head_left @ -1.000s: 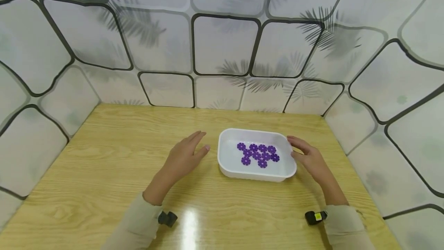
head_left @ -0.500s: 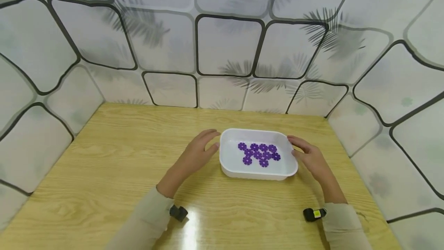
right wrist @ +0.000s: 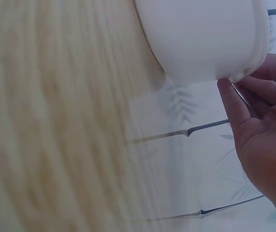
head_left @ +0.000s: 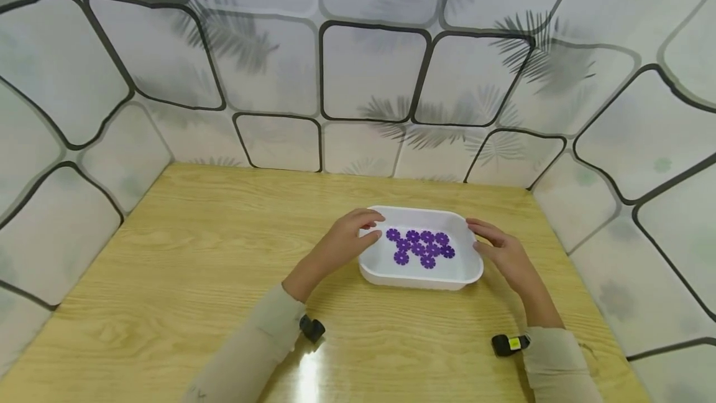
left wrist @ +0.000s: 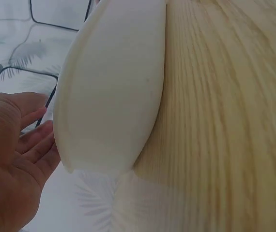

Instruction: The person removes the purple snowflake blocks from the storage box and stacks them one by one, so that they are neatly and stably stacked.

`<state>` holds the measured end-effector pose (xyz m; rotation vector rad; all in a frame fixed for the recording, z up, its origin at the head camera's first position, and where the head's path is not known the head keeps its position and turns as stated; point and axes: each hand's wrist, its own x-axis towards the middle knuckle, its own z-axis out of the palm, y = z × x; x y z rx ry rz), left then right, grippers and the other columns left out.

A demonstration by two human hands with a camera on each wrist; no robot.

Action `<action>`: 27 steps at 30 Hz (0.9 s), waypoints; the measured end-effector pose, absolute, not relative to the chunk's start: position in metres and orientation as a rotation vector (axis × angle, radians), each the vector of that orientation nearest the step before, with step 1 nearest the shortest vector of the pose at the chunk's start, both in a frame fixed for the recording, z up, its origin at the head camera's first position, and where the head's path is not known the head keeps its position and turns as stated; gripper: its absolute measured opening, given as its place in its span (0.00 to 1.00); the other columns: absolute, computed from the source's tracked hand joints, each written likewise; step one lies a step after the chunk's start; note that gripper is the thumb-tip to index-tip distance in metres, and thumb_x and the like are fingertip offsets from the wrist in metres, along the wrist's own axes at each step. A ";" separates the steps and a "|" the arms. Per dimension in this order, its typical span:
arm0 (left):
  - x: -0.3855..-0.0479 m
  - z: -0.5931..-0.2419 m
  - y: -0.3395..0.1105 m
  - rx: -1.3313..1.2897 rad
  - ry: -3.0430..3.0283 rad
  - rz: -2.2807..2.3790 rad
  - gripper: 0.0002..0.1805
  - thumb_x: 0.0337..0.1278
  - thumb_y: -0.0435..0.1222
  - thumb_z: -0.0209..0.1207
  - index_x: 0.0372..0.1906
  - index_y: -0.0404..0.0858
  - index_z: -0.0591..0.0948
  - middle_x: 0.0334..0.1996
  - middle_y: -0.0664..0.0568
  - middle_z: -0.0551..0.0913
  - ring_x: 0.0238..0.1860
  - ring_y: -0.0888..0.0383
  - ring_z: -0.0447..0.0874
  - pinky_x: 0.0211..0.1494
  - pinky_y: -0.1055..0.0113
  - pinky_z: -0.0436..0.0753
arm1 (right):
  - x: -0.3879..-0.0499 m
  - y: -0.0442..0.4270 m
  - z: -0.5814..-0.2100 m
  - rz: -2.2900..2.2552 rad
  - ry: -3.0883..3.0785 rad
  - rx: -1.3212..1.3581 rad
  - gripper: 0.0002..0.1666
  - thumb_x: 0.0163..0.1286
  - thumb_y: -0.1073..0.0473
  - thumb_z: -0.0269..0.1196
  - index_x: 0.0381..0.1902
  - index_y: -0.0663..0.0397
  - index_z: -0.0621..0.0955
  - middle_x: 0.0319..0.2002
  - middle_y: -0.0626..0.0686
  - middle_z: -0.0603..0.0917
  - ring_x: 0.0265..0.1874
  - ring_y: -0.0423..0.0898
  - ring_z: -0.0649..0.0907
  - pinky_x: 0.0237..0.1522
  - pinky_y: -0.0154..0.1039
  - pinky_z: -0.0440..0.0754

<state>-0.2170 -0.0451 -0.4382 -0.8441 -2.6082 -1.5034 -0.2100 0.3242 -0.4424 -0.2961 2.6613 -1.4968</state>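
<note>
Three pale walls [head_left: 375,67], printed with dark rounded outlines and grey feathery leaves, stand beyond the hands and out to either side of them. Under both hands spreads a table [head_left: 252,235] with yellowish wood grain; a bright glare [head_left: 307,378] shows on it, nearer the person than the left wrist. Between the hands, upright on the table, sits a white tray [head_left: 419,282], oblong and round-cornered. Two beige sleeves [head_left: 254,341] lead up to the wrists.

The left hand [head_left: 348,236] is at the tray's left end, thumb held apart from its slightly bent fingers, the tips reaching over the rim; whether they touch it I cannot tell. The right hand [head_left: 508,258] is at the opposite end, thumb and fingers spread, with the tips touching the rim.

Behind the hands sit a black left wrist camera [head_left: 312,329] and a black right wrist camera [head_left: 501,346], the latter with a yellow patch [head_left: 514,344]. About ten purple discs [head_left: 417,249], notched at the edge, lie clustered on the tray's floor between the hands; the darkest is nearest the right thumb.
</note>
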 end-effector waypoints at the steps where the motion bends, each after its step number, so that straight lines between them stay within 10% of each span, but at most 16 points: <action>1: -0.218 -0.438 -0.043 -0.866 -2.613 -1.516 0.18 0.71 0.38 0.59 0.62 0.40 0.80 0.61 0.47 0.80 0.58 0.51 0.81 0.63 0.55 0.80 | -0.210 0.324 -0.443 -1.500 2.658 -0.297 0.29 0.75 0.57 0.61 0.70 0.60 0.73 0.76 0.56 0.67 0.77 0.59 0.59 0.74 0.63 0.58; 27: -0.259 -0.429 0.004 -1.273 -3.136 -1.105 0.19 0.59 0.34 0.69 0.56 0.37 0.84 0.50 0.49 0.87 0.48 0.59 0.83 0.53 0.72 0.80 | -0.212 0.326 -0.443 -1.478 2.649 -0.279 0.29 0.75 0.55 0.61 0.71 0.56 0.73 0.76 0.55 0.66 0.78 0.58 0.59 0.74 0.62 0.58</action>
